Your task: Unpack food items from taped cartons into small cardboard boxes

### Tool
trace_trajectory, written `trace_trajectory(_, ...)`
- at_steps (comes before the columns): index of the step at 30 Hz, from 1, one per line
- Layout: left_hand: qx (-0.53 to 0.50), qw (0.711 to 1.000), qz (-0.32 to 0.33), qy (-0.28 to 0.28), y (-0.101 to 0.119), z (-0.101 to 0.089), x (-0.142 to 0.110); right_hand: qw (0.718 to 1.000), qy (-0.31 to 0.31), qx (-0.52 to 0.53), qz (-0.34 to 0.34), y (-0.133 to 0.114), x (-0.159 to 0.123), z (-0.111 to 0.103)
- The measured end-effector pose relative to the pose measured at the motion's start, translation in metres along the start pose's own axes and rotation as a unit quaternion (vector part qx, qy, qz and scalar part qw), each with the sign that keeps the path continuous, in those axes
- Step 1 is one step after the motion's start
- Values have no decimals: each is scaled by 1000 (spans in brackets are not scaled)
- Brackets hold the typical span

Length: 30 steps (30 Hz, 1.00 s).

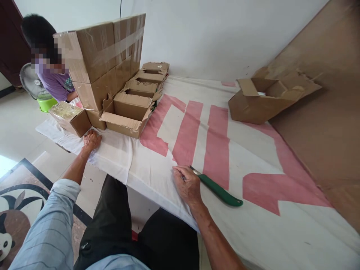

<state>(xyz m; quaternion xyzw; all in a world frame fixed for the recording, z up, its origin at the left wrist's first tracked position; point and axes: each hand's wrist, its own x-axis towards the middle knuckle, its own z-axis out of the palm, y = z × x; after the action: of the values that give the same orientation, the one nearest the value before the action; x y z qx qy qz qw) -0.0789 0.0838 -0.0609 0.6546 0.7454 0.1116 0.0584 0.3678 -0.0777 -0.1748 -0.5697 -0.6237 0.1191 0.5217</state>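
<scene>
My right hand point(188, 183) rests on a white cloth with broad pink stripes point(197, 131), fingers curled round the near end of a green-handled knife point(219, 190) that lies flat on the cloth and points to the right. My left hand point(91, 140) reaches far to the left and presses down on the cloth's edge, fingers bent, just in front of a small open cardboard box point(128, 112). A tape-wrapped box point(70, 117) lies beside that hand.
A tall taped carton point(104, 56) stands behind a row of small open boxes point(146, 80). A torn open box point(264, 97) lies at the right by a large cardboard sheet point(323, 112). Another person point(47, 63) sits at the far left near a fan point(29, 80).
</scene>
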Motion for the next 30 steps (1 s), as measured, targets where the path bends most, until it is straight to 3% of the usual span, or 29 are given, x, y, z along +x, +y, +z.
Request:
trace_trajectory(7,-156,986,-6,57,-18,-1,-25,1000,-1,5,-3,0,0,-1)
trace_trajectory(10,-263,961,-6,90,-24,-2,-39,1000,3,6,-5,0,0,0)
trace_trajectory(13,-373,924,-1,85,-22,-5,-51,1000,7,5,-8,1,0,1)
trace_trajectory(15,-497,866,-1,49,-15,-9,-62,1000,8,1,-7,1,1,1)
trace_trajectory(18,-687,726,-19,-24,1,-20,-84,1000,7,-2,-4,-1,3,-1)
trace_trajectory(19,-720,693,-26,-42,8,-24,-92,1000,6,-2,-4,-4,5,-3)
trace_trajectory(22,-732,676,-28,-76,26,-36,-115,1000,-6,18,9,-28,11,-2)
trace_trajectory(25,-724,680,-7,-112,45,-38,-136,990,-50,108,80,-75,12,9)
trace_trajectory(27,-725,674,19,-140,57,-32,-151,960,-105,211,153,-111,10,23)
trace_trajectory(30,-717,662,91,-198,73,-15,-175,886,-205,358,211,-153,5,47)
